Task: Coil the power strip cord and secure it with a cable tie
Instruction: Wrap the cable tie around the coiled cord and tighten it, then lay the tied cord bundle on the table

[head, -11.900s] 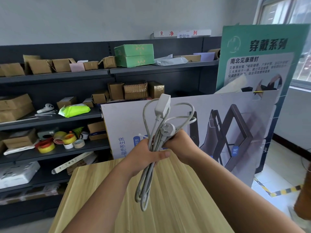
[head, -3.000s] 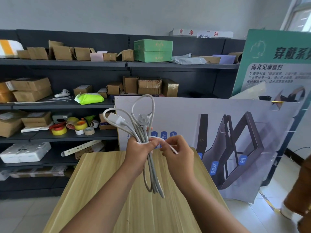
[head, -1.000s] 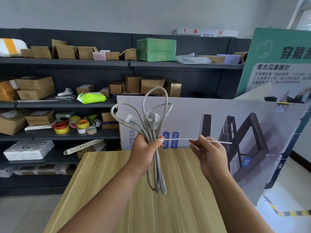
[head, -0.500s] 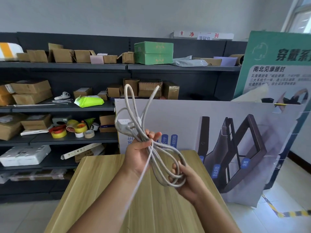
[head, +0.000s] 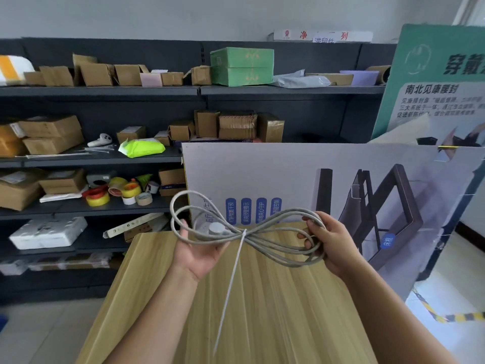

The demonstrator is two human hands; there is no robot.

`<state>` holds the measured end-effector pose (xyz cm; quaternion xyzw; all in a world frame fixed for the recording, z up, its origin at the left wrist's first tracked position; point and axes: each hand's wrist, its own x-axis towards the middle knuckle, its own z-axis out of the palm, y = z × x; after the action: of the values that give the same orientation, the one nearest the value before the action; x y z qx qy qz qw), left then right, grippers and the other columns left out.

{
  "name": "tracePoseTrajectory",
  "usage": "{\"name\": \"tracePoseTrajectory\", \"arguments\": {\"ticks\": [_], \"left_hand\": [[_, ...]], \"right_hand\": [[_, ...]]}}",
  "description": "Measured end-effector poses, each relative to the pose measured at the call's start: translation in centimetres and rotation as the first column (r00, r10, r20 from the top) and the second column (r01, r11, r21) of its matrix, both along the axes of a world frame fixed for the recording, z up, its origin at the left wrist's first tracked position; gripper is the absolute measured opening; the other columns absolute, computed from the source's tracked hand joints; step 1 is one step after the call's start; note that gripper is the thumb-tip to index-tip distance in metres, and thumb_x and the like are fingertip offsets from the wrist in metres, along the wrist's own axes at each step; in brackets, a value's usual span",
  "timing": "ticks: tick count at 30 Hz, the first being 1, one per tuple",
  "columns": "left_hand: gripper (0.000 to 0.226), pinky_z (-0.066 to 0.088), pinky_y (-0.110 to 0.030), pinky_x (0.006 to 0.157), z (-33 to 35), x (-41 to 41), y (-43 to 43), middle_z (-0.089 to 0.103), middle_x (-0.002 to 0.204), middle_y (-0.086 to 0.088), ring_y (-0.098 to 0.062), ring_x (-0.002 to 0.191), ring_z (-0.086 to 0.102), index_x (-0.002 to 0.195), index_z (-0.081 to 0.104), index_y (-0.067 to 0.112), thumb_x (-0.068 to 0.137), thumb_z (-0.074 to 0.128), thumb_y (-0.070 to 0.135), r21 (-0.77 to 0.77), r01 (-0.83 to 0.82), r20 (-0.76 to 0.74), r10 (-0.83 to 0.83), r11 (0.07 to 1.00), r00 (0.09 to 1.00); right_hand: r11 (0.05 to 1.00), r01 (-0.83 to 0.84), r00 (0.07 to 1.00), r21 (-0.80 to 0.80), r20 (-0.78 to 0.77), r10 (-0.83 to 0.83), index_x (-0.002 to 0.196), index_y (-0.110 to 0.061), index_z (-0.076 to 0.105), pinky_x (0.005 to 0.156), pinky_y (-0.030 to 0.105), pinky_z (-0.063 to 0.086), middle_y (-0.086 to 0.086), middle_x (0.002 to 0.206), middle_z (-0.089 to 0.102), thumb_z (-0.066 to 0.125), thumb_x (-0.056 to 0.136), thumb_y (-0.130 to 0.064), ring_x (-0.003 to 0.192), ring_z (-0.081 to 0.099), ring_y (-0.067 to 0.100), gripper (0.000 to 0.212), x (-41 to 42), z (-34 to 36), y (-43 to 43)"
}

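Observation:
The grey power strip cord (head: 273,246) lies sideways in a figure-eight bundle above the wooden table (head: 262,298). A white cable tie (head: 236,261) cinches its middle, and the long tail hangs down toward me. My left hand (head: 202,252) is palm up under the left loops, fingers spread, supporting them. The white plug and strip body (head: 216,228) peek out behind those loops. My right hand (head: 328,244) grips the right loops.
Dark shelving (head: 105,158) behind the table holds cardboard boxes, tape rolls (head: 115,193), a green box and loose cable ties (head: 97,149). A large printed board (head: 315,179) leans against the table's far edge, with a green poster (head: 433,82) at right.
The bundle has turned from upright to horizontal. My right hand moved from under the lower loops to holding the right end, and the tie's tail now hangs straight down.

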<state>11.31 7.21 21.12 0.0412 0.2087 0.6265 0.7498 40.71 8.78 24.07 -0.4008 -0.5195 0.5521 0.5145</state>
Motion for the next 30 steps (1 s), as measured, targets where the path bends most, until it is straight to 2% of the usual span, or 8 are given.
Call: {"name": "tracePoseTrajectory", "arguments": {"ticks": [4,8,11,15,18,21,26,30], "left_hand": [[0.088,0.057,-0.058,0.079,-2.2,-1.8,-0.5,0.046,0.145,-0.028,-0.047,0.114,0.055,0.143,0.044,0.007,0.082,0.050,0.071,-0.038,-0.060,-0.007,0.060,0.997,0.998],[0.106,0.049,-0.064,0.091,-2.5,-3.4,-1.2,0.060,0.131,-0.027,-0.046,0.122,0.056,0.130,0.057,0.005,0.065,0.045,0.087,0.043,0.004,-0.181,0.004,0.999,0.983],[0.113,0.037,-0.071,0.100,-2.3,-4.4,-1.9,0.057,0.135,-0.027,-0.049,0.123,0.054,0.136,0.053,0.007,0.053,0.059,0.083,0.067,0.090,-0.249,-0.071,0.994,0.966],[0.083,0.056,-0.057,0.079,-3.3,-4.7,-2.5,0.067,0.124,-0.021,-0.040,0.111,0.066,0.120,0.063,0.012,0.053,0.087,0.055,0.170,0.056,-0.342,0.006,0.984,0.940],[0.052,0.056,-0.059,0.079,-3.9,-4.9,-3.0,0.065,0.122,-0.022,-0.039,0.107,0.067,0.118,0.063,0.012,0.078,0.071,0.044,0.120,-0.010,-0.361,0.053,0.993,0.931],[0.041,0.049,-0.065,0.089,-4.5,-5.2,-2.9,0.061,0.126,-0.025,-0.044,0.118,0.058,0.119,0.061,0.010,0.093,0.050,0.041,0.043,-0.064,-0.363,0.075,0.997,0.929],[0.038,0.058,-0.057,0.075,-6.1,-6.0,-3.3,0.072,0.102,-0.018,-0.037,0.103,0.064,0.088,0.075,0.014,0.097,0.043,0.033,-0.036,-0.114,-0.380,0.092,0.993,0.920],[0.034,0.054,-0.060,0.082,-10.2,-6.7,-4.2,0.073,0.099,-0.017,-0.036,0.098,0.066,0.084,0.077,0.013,0.090,0.048,0.028,-0.145,-0.122,-0.390,0.057,0.982,0.919]], "right_hand": [[0.998,-0.011,1.000,-0.070,0.000,0.011,0.102,-0.005,0.064,0.047,0.029,0.053,0.018,0.069,0.064,0.047,0.100,-0.007,0.047,0.056,0.020,0.017,0.4,-1.4,-0.2],[0.967,-0.017,0.995,-0.253,-0.095,-0.007,0.107,-0.003,0.062,0.044,0.028,0.052,0.010,0.064,0.058,0.051,0.099,-0.011,0.046,0.055,0.017,0.016,1.4,-2.8,0.2],[0.895,-0.065,0.980,-0.442,-0.199,-0.028,0.097,-0.007,0.063,0.043,0.028,0.053,0.005,0.060,0.058,0.060,0.091,-0.012,0.045,0.058,0.016,0.008,1.6,-4.0,0.6],[0.803,-0.114,0.948,-0.584,-0.306,-0.088,0.087,-0.010,0.063,0.047,0.028,0.056,0.003,0.060,0.065,0.058,0.092,-0.008,0.047,0.063,0.014,0.007,1.1,-5.2,0.4],[0.816,-0.125,0.949,-0.565,-0.307,-0.067,0.087,-0.007,0.064,0.052,0.031,0.057,0.004,0.064,0.069,0.057,0.092,-0.007,0.052,0.066,0.016,0.008,1.1,-6.0,0.2],[0.818,-0.148,0.952,-0.556,-0.303,-0.034,0.089,-0.007,0.065,0.054,0.033,0.058,0.005,0.068,0.069,0.058,0.092,-0.008,0.057,0.067,0.018,0.008,1.1,-6.4,0.1],[0.808,-0.209,0.944,-0.552,-0.330,0.018,0.094,-0.008,0.062,0.068,0.039,0.054,0.006,0.078,0.067,0.052,0.093,-0.006,0.069,0.068,0.022,0.010,0.8,-8.1,0.5],[0.773,-0.170,0.969,-0.611,-0.245,0.019,0.088,-0.004,0.063,0.074,0.043,0.046,0.008,0.074,0.067,0.052,0.090,-0.002,0.072,0.065,0.025,0.012,-0.2,-12.0,0.7]]}}
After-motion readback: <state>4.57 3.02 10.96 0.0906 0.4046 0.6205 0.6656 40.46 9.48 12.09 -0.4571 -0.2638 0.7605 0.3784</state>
